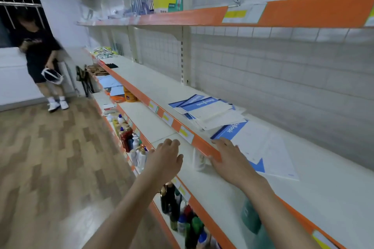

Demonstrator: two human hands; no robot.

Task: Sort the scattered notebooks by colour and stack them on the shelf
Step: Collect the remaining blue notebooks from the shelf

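Orange plastic strips run along the front edge of the long white shelf (303, 168), and this shelf is flat, smooth and pale. On the shelf lie the notebooks, thin and flat with blue and white covers. One blue-and-white notebook (253, 139) lies alone on the shelf, close to the orange edge, and a white sheet (279, 155) with a blue corner lies under or beside it; which one cannot be told. Farther along the shelf sits a messy pile of notebooks (206, 111), fanned out and overlapping, with blue bands at their tops. The right hand (228, 159) rests on the orange edge of the shelf, fingers straight and spread, with the fingertips touching the near corner of the single notebook. It holds nothing. The left hand (166, 159) hangs in the air just in front of the shelf and below its edge, fingers loose and a little bent, holding nothing. Under the shelf is a lower shelf with round shiny bottles (129, 137) standing close together. Above the shelf is a higher shelf with a yellow and green box (167, 0). Far past the shelf, a person in dark clothes (40, 54) stands on the brown wood-pattern floor (50, 157), blurry.
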